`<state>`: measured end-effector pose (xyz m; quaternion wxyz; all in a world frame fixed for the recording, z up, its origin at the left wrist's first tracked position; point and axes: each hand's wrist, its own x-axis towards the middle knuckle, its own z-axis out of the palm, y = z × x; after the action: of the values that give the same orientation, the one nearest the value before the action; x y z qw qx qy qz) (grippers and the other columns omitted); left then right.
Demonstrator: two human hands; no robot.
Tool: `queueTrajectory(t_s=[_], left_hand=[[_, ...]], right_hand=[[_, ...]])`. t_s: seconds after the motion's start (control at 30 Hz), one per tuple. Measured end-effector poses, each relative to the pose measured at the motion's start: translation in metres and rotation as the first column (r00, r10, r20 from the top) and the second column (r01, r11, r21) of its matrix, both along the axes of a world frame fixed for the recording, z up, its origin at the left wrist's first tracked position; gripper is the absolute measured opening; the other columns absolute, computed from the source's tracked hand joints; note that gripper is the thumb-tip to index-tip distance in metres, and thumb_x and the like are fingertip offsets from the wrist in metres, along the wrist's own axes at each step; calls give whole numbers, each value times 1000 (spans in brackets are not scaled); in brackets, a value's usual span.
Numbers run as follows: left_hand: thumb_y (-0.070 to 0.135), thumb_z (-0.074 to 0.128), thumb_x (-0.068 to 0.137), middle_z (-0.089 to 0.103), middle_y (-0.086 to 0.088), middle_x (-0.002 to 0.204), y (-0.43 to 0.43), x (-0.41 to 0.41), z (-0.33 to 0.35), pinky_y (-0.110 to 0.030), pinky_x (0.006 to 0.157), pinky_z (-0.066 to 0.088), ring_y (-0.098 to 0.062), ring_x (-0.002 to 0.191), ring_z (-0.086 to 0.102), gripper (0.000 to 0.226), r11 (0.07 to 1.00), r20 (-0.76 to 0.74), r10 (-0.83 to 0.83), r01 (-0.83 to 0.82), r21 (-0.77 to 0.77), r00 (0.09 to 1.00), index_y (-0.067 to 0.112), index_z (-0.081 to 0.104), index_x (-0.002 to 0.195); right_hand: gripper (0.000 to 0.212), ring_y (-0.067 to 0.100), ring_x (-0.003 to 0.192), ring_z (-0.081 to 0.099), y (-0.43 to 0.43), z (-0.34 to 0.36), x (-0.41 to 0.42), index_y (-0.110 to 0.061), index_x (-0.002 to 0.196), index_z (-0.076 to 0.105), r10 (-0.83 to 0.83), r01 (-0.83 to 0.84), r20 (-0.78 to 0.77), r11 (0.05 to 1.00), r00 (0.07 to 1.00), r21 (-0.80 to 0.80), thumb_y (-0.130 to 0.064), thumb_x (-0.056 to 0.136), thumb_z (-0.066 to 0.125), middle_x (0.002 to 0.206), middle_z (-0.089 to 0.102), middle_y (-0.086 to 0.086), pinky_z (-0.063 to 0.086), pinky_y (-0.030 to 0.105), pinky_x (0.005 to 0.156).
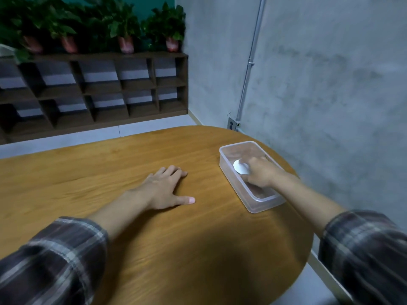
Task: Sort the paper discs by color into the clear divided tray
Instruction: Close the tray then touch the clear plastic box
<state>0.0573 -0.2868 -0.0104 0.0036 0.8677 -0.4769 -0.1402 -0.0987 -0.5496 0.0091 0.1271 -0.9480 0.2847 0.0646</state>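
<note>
This looks like an office or a plain meeting room rather than a home. A big rounded wooden desk (154, 238) fills the near part, and at the far left a low, dark cubby shelf (99, 84) stands against a teal wall (149, 3), with a row of potted plants (125, 29) along its top. On the right rises a bare grey concrete-look wall (330, 73) — a metal conduit (251, 62) runs down it to a socket (231, 124) near the pale floor (66, 137).
</note>
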Motion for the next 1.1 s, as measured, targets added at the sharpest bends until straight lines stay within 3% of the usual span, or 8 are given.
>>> queueTrajectory(t_s=[0.07, 0.17, 0.3, 0.47, 0.6, 0.83, 0.97, 1.1], left_hand=[[88, 47, 82, 27, 10, 159, 0, 1, -3, -45, 119, 32, -18, 145, 30, 101, 1000, 10, 1, -1, 3, 1000, 33, 20, 162], [89, 46, 83, 27, 11, 158, -1, 2, -5, -45, 118, 30, -18, 144, 29, 101, 1000, 10, 1, -1, 11, 1000, 34, 18, 163], [89, 44, 83, 23, 10, 162, 0, 2, -6, -44, 120, 28, -17, 146, 27, 103, 1000, 11, 1, -1, 14, 1000, 33, 15, 164], [88, 43, 84, 21, 11, 163, 0, 1, -8, -44, 121, 28, -17, 147, 25, 102, 1000, 11, 1, -1, 11, 1000, 33, 13, 165], [88, 46, 83, 23, 11, 162, 0, 2, -5, -46, 121, 28, -17, 147, 26, 102, 1000, -9, 14, -14, 0, 1000, 34, 16, 164], [90, 52, 77, 31, 13, 156, 4, 1, -3, -45, 118, 31, -15, 144, 31, 103, 997, -40, 38, -40, -62, 998, 36, 25, 160], [93, 40, 78, 27, 11, 163, 9, -3, -3, -42, 117, 32, -16, 146, 31, 104, 998, 35, -12, 14, -65, 999, 35, 23, 163], [89, 37, 82, 24, 5, 167, 12, -7, 4, -43, 122, 30, -18, 151, 28, 100, 995, 0, -24, 24, -93, 1000, 33, 21, 163]], right_hand=[[61, 31, 133, 50, -6, -1, 1, -23, 148, 50, 1, -1, 5, 1000, 1000, 1, -43, 93, 69, 147, 51, 14, 44, 38, 105], [61, 27, 130, 53, -11, -1, 2, -21, 142, 59, 5, -4, 40, 1000, 999, -23, -45, 88, 76, 145, 55, 8, 45, 37, 107], [49, 27, 110, 62, -11, 0, 1, -18, 129, 67, 61, -58, 24, 994, 998, -97, -49, 91, 70, 122, 64, 7, 52, 40, 95], [30, 25, 93, 66, -2, 3, -8, -15, 114, 71, 124, -116, 58, 984, 991, -136, -38, 100, 57, 103, 69, 7, 54, 35, 78], [25, 24, 70, 60, 1, 7, -11, -15, 87, 67, 125, -103, 146, 983, 981, -151, -25, 102, 51, 73, 61, 3, 37, 31, 55], [13, 33, 70, 60, -2, 12, -16, -13, 99, 71, 118, -46, 372, 979, 921, -196, -19, 95, 60, 78, 66, 13, 51, 40, 61], [10, 31, 65, 54, 3, 25, -28, -18, 92, 67, 106, -31, 509, 988, 854, -154, -13, 90, 58, 67, 61, 8, 46, 37, 56], [16, 21, 72, 62, 20, 51, -40, -19, 95, 74, 116, -75, 611, 993, 783, -92, -9, 88, 63, 74, 68, -3, 51, 33, 68]])
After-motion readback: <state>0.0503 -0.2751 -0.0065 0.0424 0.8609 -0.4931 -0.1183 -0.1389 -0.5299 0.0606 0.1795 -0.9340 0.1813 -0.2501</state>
